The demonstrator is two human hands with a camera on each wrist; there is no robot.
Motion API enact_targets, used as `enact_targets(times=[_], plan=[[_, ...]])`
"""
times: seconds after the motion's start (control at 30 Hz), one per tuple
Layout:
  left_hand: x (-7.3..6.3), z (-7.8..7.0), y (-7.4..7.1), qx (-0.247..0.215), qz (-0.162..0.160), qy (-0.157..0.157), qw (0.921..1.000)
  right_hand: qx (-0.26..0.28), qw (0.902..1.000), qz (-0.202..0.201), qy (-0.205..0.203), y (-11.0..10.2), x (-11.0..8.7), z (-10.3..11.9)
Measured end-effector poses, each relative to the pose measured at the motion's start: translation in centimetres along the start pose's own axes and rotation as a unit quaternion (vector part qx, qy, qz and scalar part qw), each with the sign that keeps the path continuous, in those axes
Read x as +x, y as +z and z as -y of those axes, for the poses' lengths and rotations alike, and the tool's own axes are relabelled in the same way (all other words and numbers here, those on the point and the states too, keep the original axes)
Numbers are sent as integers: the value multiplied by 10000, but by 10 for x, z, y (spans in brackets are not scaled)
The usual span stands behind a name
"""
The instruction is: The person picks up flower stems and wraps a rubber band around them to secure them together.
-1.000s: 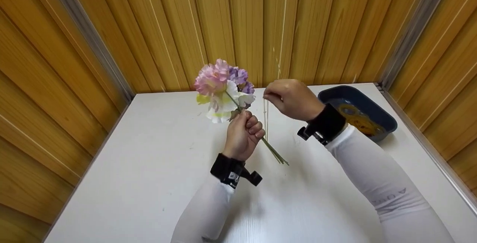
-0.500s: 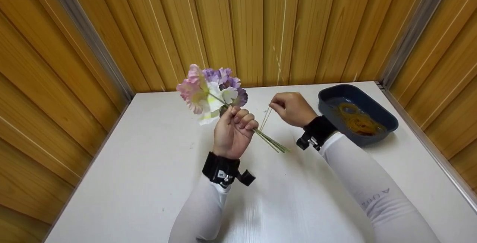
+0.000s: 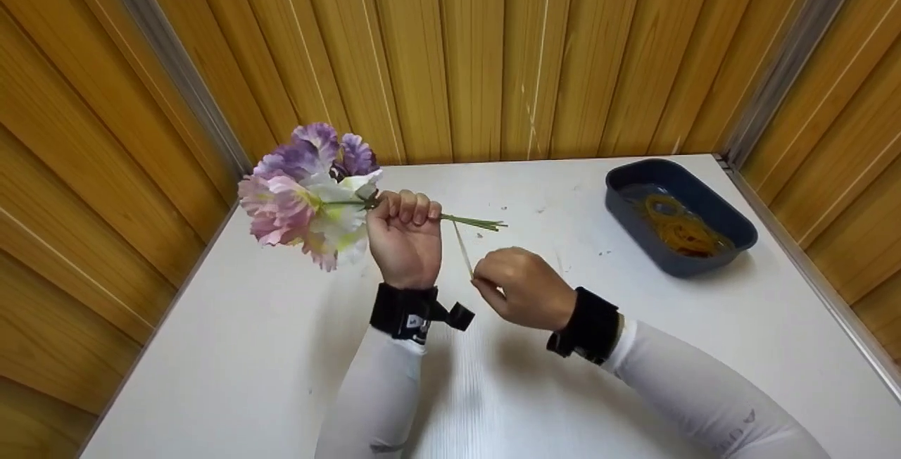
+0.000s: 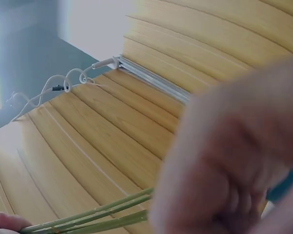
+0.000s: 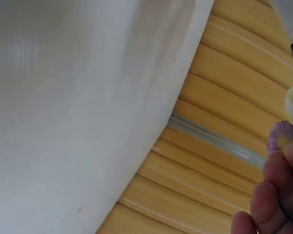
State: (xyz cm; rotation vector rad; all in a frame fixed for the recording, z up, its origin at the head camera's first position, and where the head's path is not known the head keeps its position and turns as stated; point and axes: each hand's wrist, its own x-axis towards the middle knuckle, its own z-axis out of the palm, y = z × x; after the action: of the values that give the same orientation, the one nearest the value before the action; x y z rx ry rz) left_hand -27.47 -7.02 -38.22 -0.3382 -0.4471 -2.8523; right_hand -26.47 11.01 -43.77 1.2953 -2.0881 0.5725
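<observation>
My left hand [image 3: 408, 251] grips a bunch of artificial flowers [image 3: 310, 195], pink, purple and white, by their stems. The blooms point left, and the thin green stems [image 3: 473, 222] stick out past the fingers to the right. From the stems a pale rubber band [image 3: 462, 251] stretches down to my right hand [image 3: 524, 288], which pinches its end between thumb and fingers. How the band runs around the stems is hidden by the left hand. In the left wrist view the stems [image 4: 97, 217] show close up, partly behind a blurred hand.
A dark blue plastic tub [image 3: 633, 230] with a heap of yellow rubber bands [image 3: 679, 230] stands at the back right of the white table [image 3: 232, 374]. Wood-patterned panels [image 3: 464, 58] wall in the table at the back and sides.
My left hand has turned the bunch from slanted to nearly level, blooms moving left. The right hand has come down and toward me, drawing the band from above the stems to below them.
</observation>
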Motion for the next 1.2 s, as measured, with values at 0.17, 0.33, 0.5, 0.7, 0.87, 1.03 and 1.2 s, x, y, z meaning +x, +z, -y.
enact_targets(times=[0.17,0.33,0.5,0.7,0.87,1.03,1.2], plan=[[-1,11,-1,1278,274,40,9914,-509,9958,-392,-647,-36,4,13],[-6,17,0,2317,701,-623,9683,-758,9923,-883,-419,-72,15,-5],[-5,15,-6,2304,1045,-1483,9560,-442,9913,-1201,311,-82,17,-44],[-2,9,-16,531,1340,-2314,9621,128,9891,-1013,1058,-55,4,-86],[-4,6,-17,-1138,1343,-2533,9512,611,9830,-776,1547,-10,-1,-90],[-4,2,-12,-1542,968,-1556,9709,701,9869,-632,1307,22,3,-61],[-3,-1,-6,-889,537,-359,9939,412,9958,-522,636,25,2,-28]])
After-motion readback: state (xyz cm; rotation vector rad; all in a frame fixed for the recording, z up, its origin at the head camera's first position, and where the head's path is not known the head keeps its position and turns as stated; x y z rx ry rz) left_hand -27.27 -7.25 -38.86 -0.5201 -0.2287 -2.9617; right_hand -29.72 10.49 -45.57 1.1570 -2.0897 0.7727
